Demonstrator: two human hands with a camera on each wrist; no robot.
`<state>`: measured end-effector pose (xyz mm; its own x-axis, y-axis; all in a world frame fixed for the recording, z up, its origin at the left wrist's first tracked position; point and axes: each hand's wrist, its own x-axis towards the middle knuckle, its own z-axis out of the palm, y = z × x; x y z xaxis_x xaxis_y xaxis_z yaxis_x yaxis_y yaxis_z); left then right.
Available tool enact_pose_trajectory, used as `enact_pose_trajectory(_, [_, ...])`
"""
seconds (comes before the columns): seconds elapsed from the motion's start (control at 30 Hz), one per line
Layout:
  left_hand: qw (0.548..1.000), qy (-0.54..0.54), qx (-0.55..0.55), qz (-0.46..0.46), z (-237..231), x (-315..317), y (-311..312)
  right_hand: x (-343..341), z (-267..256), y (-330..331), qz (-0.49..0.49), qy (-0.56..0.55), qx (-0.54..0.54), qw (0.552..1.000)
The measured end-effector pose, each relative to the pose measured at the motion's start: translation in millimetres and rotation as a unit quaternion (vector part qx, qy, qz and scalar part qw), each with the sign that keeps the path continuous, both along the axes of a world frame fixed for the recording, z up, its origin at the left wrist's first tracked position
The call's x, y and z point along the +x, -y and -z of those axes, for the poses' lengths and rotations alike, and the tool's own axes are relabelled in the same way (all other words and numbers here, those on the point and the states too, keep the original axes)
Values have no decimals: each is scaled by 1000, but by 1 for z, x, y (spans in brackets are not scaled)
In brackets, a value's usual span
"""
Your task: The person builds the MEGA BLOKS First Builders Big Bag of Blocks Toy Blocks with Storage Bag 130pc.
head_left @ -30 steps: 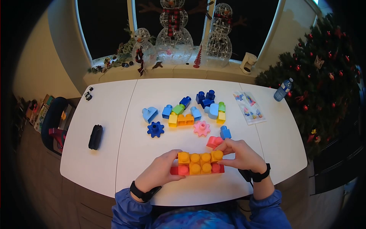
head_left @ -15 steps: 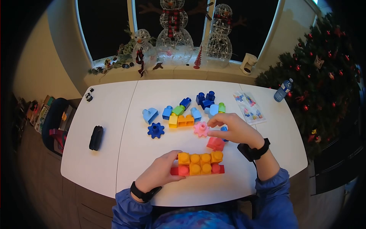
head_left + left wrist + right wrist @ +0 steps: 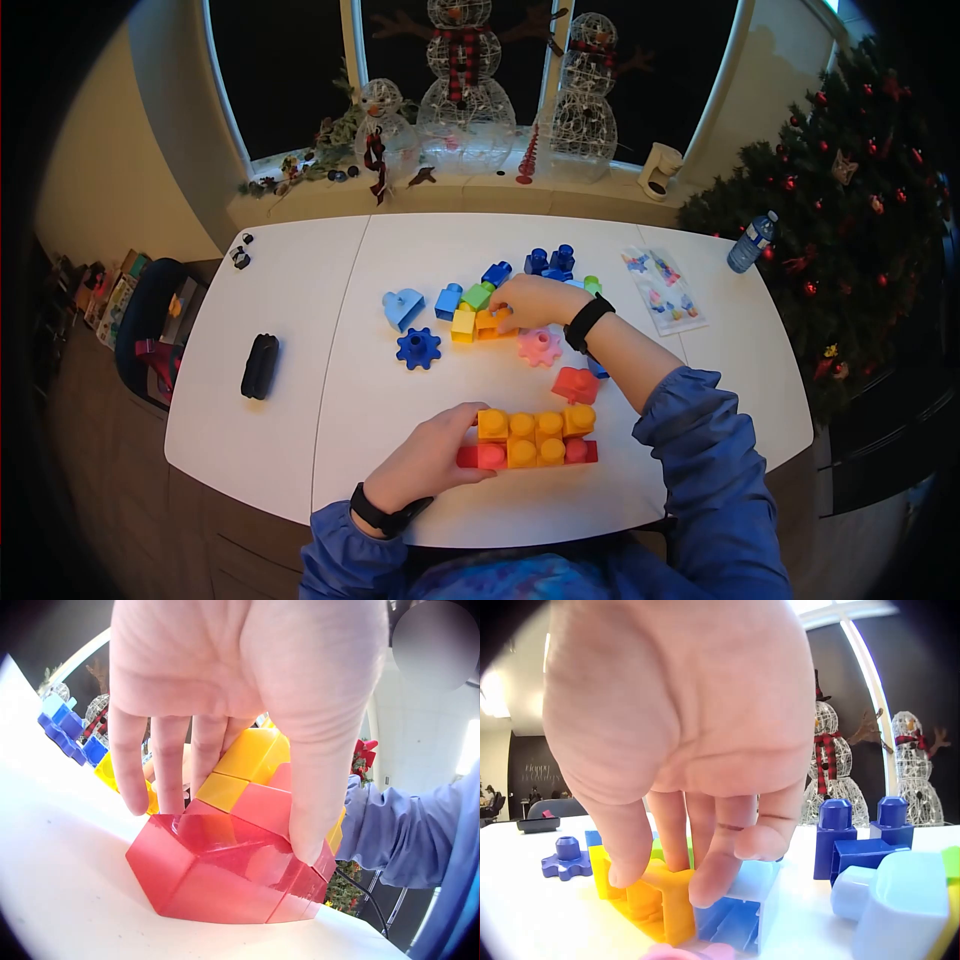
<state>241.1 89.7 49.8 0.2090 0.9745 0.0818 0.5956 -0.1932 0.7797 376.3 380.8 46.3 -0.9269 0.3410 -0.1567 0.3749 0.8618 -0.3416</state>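
Note:
My left hand (image 3: 430, 452) grips the left end of a built stack of orange and red toy blocks (image 3: 536, 427) near the table's front edge. In the left wrist view, its thumb lies against a red block (image 3: 225, 889) and the fingers reach over the far side. Farther back, my right hand (image 3: 540, 300) reaches down into the loose blocks. There its thumb and index finger pinch an orange arched block (image 3: 667, 900). Beside that block are a yellow block (image 3: 463, 324) and a light blue block (image 3: 739, 919), the latter right by the other fingertips.
A pink gear (image 3: 540, 347), a coral block (image 3: 577, 385), a dark blue gear (image 3: 418, 348) and a light blue piece (image 3: 404, 309) lie around. Dark blue blocks (image 3: 550, 262) stand behind. A picture sheet (image 3: 665, 290), a bottle (image 3: 752, 242) and a black case (image 3: 260, 366) are farther out.
My right hand has let go of the stack's right end and moved forward past the pink gear to the orange arched block. My left hand keeps its grip on the stack.

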Motion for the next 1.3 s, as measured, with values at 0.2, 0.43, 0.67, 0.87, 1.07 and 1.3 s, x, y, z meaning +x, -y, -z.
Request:
enact_pose_trajectory(0.2, [1000,0,5,4,2,-1,0,-5,12,-6,9,32,3,999])
enact_pose_trajectory(0.43, [1000,-3,12,5,2,0,-1,-2,-7,9,16,84,17,996])
enact_pose_trajectory(0.67, [1000,-1,3,4,4,0,0,51,-71,63,69,-121,-58,989])
enact_pose_trajectory(0.87, [1000,-10,16,4,4,-1,-1,105,-102,140,51,-180,-73,980])
enact_pose_trajectory(1.07, [1000,0,15,3,3,1,0,118,-75,168,20,-213,19,977])
enact_pose_trajectory(1.3, [1000,-2,1,4,0,1,0,124,-75,178,23,-241,44,969])
